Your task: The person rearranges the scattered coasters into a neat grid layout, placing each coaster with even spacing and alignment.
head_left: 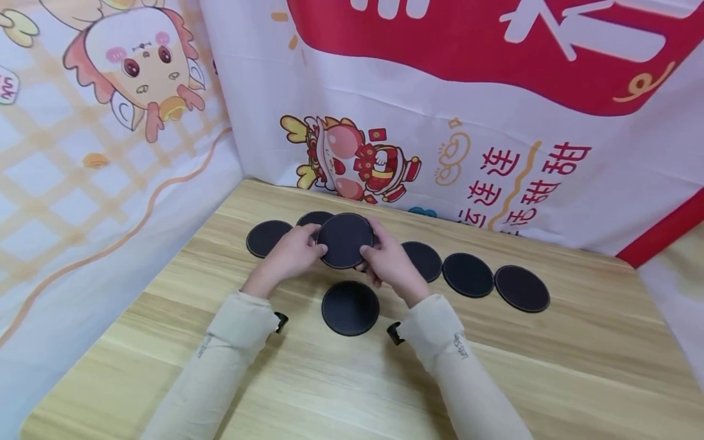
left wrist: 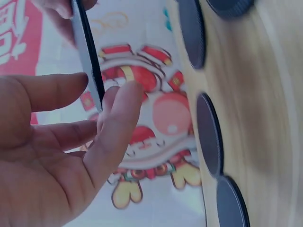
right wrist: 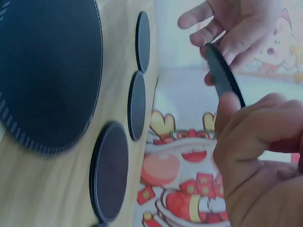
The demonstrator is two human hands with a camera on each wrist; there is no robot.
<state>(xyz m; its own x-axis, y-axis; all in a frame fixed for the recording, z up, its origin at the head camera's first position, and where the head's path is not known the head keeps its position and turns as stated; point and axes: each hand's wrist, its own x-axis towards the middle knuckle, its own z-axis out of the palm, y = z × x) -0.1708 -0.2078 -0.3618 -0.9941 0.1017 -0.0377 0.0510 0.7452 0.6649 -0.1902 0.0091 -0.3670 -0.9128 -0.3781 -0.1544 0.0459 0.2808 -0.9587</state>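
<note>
A round black coaster [head_left: 345,240] with a stitched rim is held up above the table, tilted toward the head camera. My left hand [head_left: 294,250] pinches its left edge, thumb in front and fingers behind. On the opposite edge, my right hand [head_left: 389,256] grips it between thumb and fingers. Both wrist views show this coaster nearly edge-on, between the left thumb [left wrist: 61,90] and fingers, and at the right thumb [right wrist: 228,111]. Directly below, nearer to me, another black coaster [head_left: 350,308] lies flat on the table.
Several similar coasters lie in a row along the back of the wooden table [head_left: 308,385], including one at far left [head_left: 267,238] and one at far right [head_left: 521,288]. A printed cloth [head_left: 352,73] hangs behind the table; another patterned cloth [head_left: 110,201] hangs at left.
</note>
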